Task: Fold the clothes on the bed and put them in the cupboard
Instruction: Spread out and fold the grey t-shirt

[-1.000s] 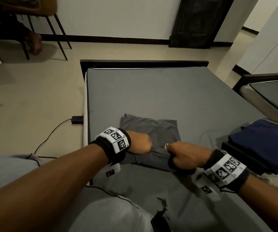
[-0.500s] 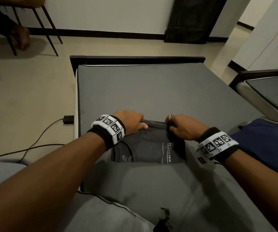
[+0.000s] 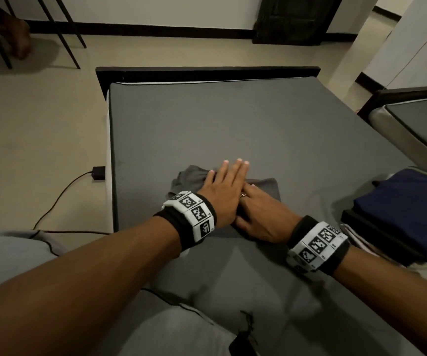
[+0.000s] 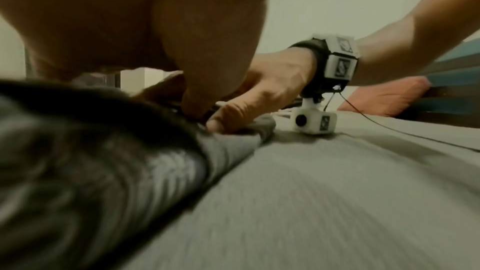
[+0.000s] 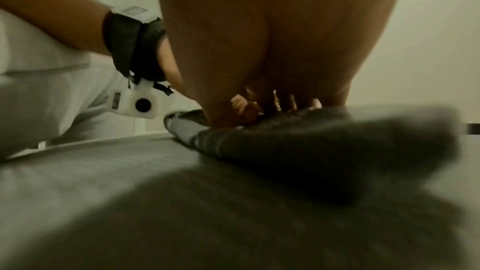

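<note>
Folded dark-grey cotton T-shirt (image 3: 263, 187), near the bed (image 3: 233, 119) left edge: pressed flat under the left hand (image 3: 222, 191), fingers straight; right hand (image 3: 261, 217), partly covered, apparently pins the fold flat.

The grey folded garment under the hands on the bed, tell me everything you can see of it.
The grey folded garment looks like soft knit fabric, folded into a small, roughly rectangular bundle with a rumpled far-left corner. It lies flat on the grey bed sheet, near the bed's left edge. The left hand presses on it with straight fingers, partly overlapping the right hand, which also rests on it, thumb at the near edge. A stack of navy clothes lies apart, to its right. No print shows on it.
</note>
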A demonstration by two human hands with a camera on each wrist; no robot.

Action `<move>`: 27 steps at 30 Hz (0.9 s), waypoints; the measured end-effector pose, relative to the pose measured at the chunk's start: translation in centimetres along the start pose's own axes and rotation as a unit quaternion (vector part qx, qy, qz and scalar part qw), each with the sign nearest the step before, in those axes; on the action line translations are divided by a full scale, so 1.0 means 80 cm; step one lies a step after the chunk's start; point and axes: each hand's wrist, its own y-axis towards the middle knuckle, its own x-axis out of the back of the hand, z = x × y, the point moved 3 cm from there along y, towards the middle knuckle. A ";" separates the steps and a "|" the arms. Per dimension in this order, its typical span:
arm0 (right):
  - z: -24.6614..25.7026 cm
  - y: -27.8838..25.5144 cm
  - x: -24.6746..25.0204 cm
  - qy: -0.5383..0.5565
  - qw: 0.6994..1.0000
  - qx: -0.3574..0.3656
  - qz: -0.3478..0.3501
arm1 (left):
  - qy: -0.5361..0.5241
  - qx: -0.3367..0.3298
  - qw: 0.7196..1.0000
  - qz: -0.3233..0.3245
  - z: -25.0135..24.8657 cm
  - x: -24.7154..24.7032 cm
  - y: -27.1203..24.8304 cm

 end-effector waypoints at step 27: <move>-0.094 0.007 0.009 0.076 0.971 -0.221 0.060 | 0.162 -0.058 0.977 0.123 0.006 -0.033 -0.030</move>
